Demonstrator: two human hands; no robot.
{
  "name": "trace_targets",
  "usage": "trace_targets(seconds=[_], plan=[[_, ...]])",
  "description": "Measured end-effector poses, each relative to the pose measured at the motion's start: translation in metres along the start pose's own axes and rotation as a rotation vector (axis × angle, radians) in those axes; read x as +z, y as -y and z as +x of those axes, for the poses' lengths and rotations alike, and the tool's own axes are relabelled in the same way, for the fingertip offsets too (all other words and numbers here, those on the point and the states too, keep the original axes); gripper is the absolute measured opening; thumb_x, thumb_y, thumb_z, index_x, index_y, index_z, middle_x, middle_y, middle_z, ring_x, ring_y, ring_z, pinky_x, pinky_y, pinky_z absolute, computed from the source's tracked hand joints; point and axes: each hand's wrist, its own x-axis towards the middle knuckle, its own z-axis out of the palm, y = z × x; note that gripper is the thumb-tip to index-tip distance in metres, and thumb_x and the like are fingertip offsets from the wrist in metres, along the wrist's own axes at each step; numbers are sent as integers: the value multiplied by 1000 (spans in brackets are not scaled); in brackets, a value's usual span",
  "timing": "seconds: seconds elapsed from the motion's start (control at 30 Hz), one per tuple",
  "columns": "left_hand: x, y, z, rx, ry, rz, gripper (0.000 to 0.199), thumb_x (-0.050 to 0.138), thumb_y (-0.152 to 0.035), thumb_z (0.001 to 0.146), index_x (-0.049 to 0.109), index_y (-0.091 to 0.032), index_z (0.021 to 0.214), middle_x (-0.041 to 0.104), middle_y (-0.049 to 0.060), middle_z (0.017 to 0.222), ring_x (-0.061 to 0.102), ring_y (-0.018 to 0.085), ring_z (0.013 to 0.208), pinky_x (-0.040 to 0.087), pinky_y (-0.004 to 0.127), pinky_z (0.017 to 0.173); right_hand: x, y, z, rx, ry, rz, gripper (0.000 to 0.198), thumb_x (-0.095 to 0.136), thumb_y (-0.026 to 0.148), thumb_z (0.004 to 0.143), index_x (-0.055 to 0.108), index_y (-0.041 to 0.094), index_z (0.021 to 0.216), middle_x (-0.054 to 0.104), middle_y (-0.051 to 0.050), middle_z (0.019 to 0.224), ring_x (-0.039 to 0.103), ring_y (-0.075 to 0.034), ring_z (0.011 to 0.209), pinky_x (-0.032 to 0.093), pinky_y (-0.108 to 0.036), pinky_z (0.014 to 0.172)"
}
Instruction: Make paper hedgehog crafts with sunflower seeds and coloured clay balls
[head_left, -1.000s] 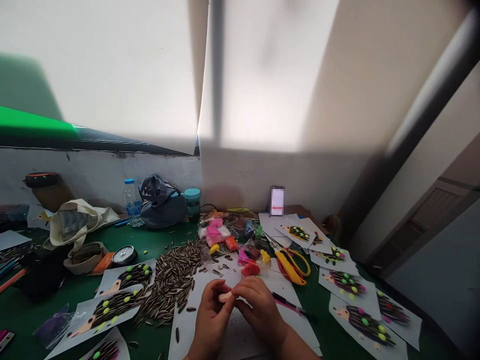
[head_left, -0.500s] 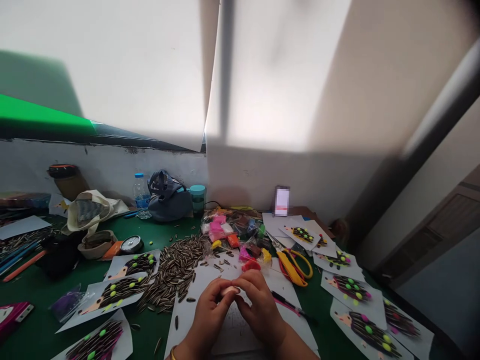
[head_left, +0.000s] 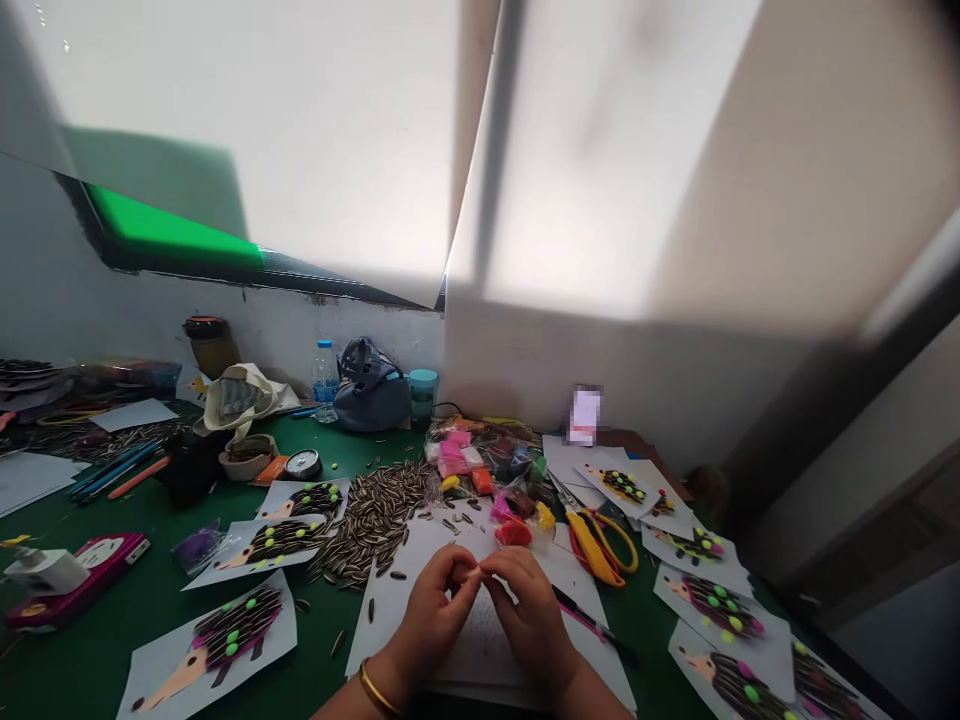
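Note:
Above a white paper sheet (head_left: pixel 394 610), my left hand (head_left: pixel 442 610) and my right hand (head_left: pixel 529 615) meet at the fingertips. Both are closed in a pinch around a small peach-coloured piece of modelling clay (head_left: pixel 472 574), mostly hidden by the fingers. To the left lies a heap of striped sunflower seeds (head_left: pixel 379 520), with a few strays on the sheet. Just beyond my hands are bags of coloured modelling clay (head_left: pixel 480 480) and an opened red lump (head_left: pixel 514 531). A dark pen (head_left: pixel 574 607) lies beside my right hand.
Yellow-handled scissors (head_left: pixel 596 550) rest at right. Hedgehog pictures made of seeds lie on both sides, including one at front left (head_left: pixel 217 645). A phone (head_left: pixel 585 415) leans near the wall. A water bottle (head_left: pixel 324 382), blue bag (head_left: pixel 367 395) and power bank (head_left: pixel 82 580) stand further left.
The view has swung left, so more of the table's left side shows. My fingers have drawn closer together, and less of the peach clay shows between them.

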Motion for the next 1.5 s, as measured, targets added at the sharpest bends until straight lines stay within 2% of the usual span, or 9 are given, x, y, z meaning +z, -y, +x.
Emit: trace_targets(seconds=[0.1, 0.27, 0.4, 0.57, 0.67, 0.8, 1.1, 1.3, 1.5], plan=[[0, -3, -1, 24, -35, 13, 21, 61, -38, 86, 62, -18, 90, 60, 2, 78, 56, 15, 72, 49, 27, 70, 0, -1, -1, 27, -18, 7, 14, 54, 22, 94, 65, 24, 101, 67, -6, 95, 61, -21, 91, 50, -36, 82], [-4, -8, -4, 108, 46, 50, 27, 54, -38, 91, 68, -20, 106, 66, 8, 98, 61, 20, 91, 51, 35, 84, -2, 5, -5, 127, -12, -4, 16, 54, 32, 94, 66, 23, 96, 68, -6, 91, 61, -20, 87, 50, -34, 79], [-4, -13, -9, 149, 41, 99, 23, 58, -39, 89, 69, -20, 95, 65, 6, 89, 61, 19, 82, 51, 33, 77, -3, 13, -10, 189, -33, 39, 15, 58, 34, 91, 66, 22, 93, 68, -5, 91, 62, -20, 88, 51, -34, 82], [-2, -20, -18, 218, -20, 69, 16, 62, -35, 87, 66, -20, 91, 60, 6, 94, 60, 19, 89, 54, 32, 79, -3, 22, -19, 315, -22, 166, 27, 54, 43, 92, 64, 20, 102, 69, -6, 93, 65, -20, 85, 53, -32, 77], [0, -22, -23, 238, 6, 74, 14, 61, -33, 87, 65, -20, 91, 59, 6, 95, 59, 19, 90, 54, 33, 80, -3, 25, -22, 355, 42, 194, 33, 50, 48, 93, 65, 19, 91, 68, -4, 82, 64, -20, 78, 52, -31, 71], [2, -24, -26, 265, 61, 99, 13, 57, -32, 89, 64, -20, 90, 61, 6, 92, 59, 18, 89, 52, 34, 82, -1, 21, -24, 415, -14, 214, 34, 59, 52, 87, 64, 19, 85, 67, -4, 78, 64, -20, 74, 53, -32, 67], [6, -23, -28, 293, 117, 183, 11, 56, -29, 90, 64, -21, 93, 61, 6, 96, 58, 18, 93, 50, 33, 84, -3, 12, -36, 411, -60, 322, 33, 60, 52, 86, 63, 19, 88, 66, -5, 82, 63, -20, 77, 53, -32, 71], [6, -16, -29, 230, 146, 214, 12, 61, -28, 87, 63, -21, 96, 64, 5, 94, 59, 18, 86, 50, 33, 80, 0, 10, -42, 383, -140, 211, 29, 63, 46, 86, 64, 19, 95, 67, -5, 87, 62, -20, 79, 52, -32, 73], [6, -17, -26, 231, 108, 245, 10, 57, -27, 89, 62, -20, 94, 64, 5, 93, 61, 18, 87, 51, 32, 80, -2, 14, -44, 333, -106, 122, 23, 57, 39, 90, 65, 20, 101, 68, -6, 94, 63, -19, 86, 51, -31, 77]])
